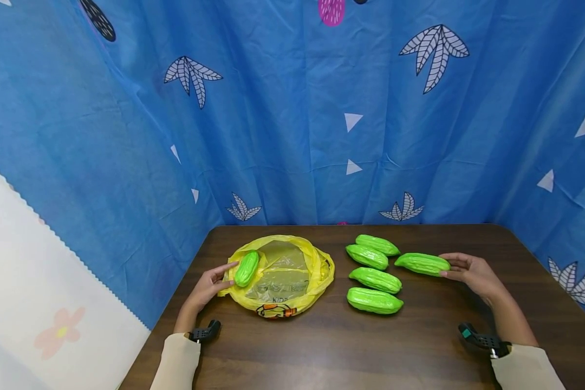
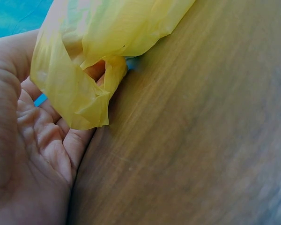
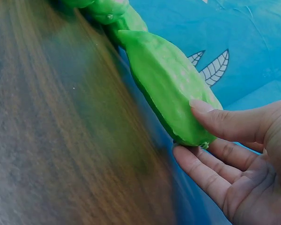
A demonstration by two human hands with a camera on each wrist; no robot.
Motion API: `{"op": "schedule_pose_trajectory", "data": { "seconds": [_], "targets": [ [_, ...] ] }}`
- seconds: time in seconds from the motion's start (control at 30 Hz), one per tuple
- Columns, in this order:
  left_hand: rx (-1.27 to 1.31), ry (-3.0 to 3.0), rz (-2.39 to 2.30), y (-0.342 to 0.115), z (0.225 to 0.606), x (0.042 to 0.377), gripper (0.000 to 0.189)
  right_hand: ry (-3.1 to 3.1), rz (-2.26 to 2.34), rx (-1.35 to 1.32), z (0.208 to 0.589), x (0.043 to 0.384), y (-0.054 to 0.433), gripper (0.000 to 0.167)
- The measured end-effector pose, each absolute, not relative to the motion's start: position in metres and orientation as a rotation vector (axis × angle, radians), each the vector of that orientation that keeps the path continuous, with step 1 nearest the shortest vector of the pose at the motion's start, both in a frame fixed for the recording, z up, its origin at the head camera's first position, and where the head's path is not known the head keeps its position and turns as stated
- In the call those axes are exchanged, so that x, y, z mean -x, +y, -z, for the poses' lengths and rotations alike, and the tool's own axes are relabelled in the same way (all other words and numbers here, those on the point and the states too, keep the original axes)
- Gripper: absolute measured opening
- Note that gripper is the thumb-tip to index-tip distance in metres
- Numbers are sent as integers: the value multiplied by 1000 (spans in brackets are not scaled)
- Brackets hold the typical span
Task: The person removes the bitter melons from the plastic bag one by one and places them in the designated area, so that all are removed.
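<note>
My left hand (image 1: 206,286) is at the left rim of a yellow plastic bag (image 1: 324,273), holding its edge between thumb and fingers. In the left wrist view, a loop of the yellow plastic (image 2: 68,96) covers part of those fingers. Inside the bag, by the left rim, lies one bright green bitter gourd (image 1: 247,268). At the right, my right hand (image 1: 474,275) pinches another bitter gourd (image 1: 421,264) by its blunt end, thumb on top and fingers underneath. Its pointed tip faces left, toward several more bitter gourds (image 1: 375,280) lying in a column.
All of this is on a dark brown wooden table (image 1: 292,346). A blue patterned curtain (image 1: 292,135) hangs behind the table and along its sides. A white cloth with a flower print (image 1: 60,330) is at the far left.
</note>
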State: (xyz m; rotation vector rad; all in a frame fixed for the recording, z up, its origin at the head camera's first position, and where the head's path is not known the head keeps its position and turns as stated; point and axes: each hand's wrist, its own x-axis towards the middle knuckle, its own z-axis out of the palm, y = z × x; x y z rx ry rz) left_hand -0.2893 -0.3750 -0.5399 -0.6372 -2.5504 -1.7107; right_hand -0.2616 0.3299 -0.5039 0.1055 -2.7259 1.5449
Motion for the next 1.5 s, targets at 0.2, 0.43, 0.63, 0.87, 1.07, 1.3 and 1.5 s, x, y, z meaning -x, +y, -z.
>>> {"op": "schedule_pose_trajectory", "data": {
  "seconds": [0.2,0.43,0.63,0.87,1.07,1.3,1.5],
  "targets": [
    [639,-2549,1725,-374,538,287,53,-2756,-1515,-106,506,260,329,63],
    [623,-2550,1731,-373,537,287,53,-2730,-1530,-88,507,260,326,65],
    [627,-2547,1724,-373,538,287,53,-2715,-1520,-91,509,262,325,66],
    [613,-2541,1719,-374,541,289,53,-2744,-1500,-91,510,263,327,68],
    [615,-2542,1722,-374,541,290,53,-2752,-1507,-72,508,263,326,70],
    [620,-2544,1719,-375,541,291,53,-2760,-1517,-62,505,262,324,69],
    [630,-2541,1733,-375,543,291,53,-2758,-1493,-75,506,261,326,67]
  ]
}}
